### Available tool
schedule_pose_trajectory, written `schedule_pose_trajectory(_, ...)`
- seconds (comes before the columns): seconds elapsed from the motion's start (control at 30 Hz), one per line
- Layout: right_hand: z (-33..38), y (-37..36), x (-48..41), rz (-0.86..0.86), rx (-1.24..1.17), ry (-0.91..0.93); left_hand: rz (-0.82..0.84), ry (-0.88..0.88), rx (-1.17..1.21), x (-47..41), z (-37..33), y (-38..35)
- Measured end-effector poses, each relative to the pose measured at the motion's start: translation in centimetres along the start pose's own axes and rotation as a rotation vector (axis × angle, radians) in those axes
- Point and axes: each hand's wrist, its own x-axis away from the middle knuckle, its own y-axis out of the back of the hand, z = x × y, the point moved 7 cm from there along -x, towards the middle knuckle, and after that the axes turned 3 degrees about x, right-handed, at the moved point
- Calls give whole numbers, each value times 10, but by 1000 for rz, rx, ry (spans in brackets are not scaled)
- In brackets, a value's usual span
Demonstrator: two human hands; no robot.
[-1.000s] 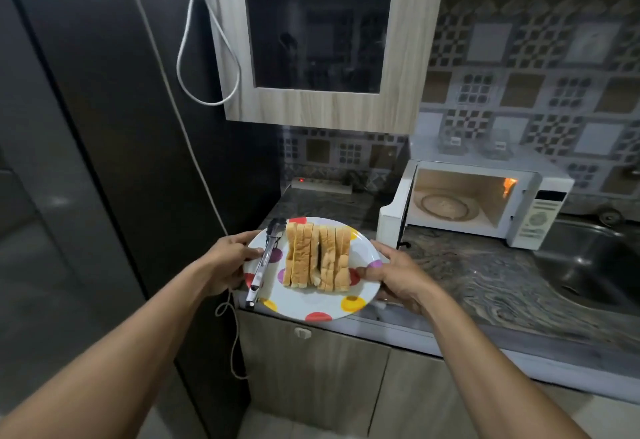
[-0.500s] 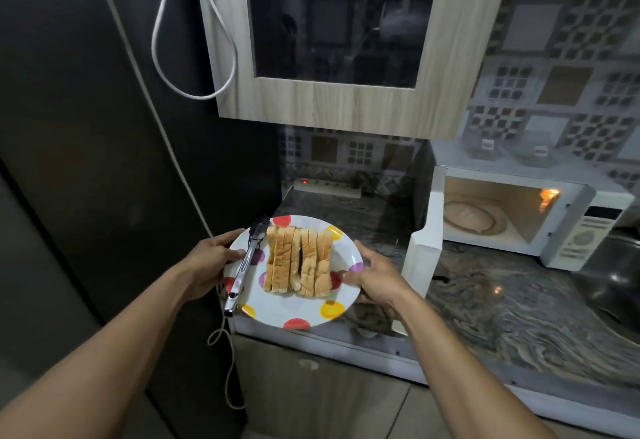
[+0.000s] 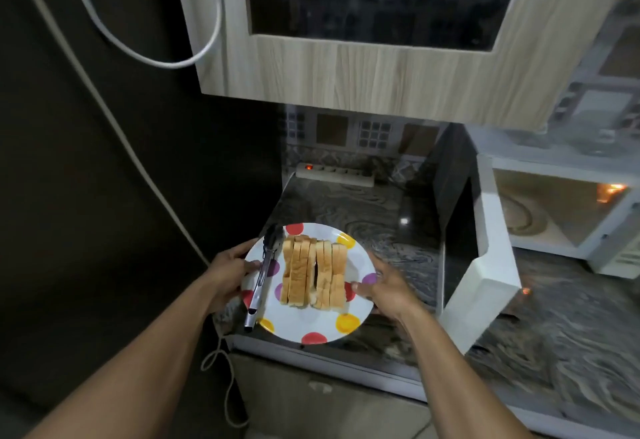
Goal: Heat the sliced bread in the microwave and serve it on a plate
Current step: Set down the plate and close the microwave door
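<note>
Both hands grip the spotted plate [image 3: 304, 326] by its rim: the left hand [image 3: 227, 274] on the left edge, its thumb beside the metal tongs [image 3: 264, 272], the right hand [image 3: 382, 288] on the right edge with the thumb on top. Over the last 1 second the plate has come down and forward; it now sits low over the front corner of the bench [image 3: 346, 206], and I cannot tell whether it touches. The sliced bread [image 3: 313, 276] stands on edge in 2 packs at the plate's middle, with the tongs just left of it. To the right, the microwave [image 3: 568, 210] stands lit, its cavity empty and its door [image 3: 485, 262] swung wide. The bread looks ready to be lifted across with the tongs, so heating has probably not begun.
</note>
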Motion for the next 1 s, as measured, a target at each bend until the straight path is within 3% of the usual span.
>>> schedule_pose_trajectory(0.3,-37,7,-51,-96,-9,-65,48,17,-70,-69,19,-24)
schedule_pose_trajectory(1.0,-83,27,-144,-223,129,-178,-73,-26,-311,-201,28,-52)
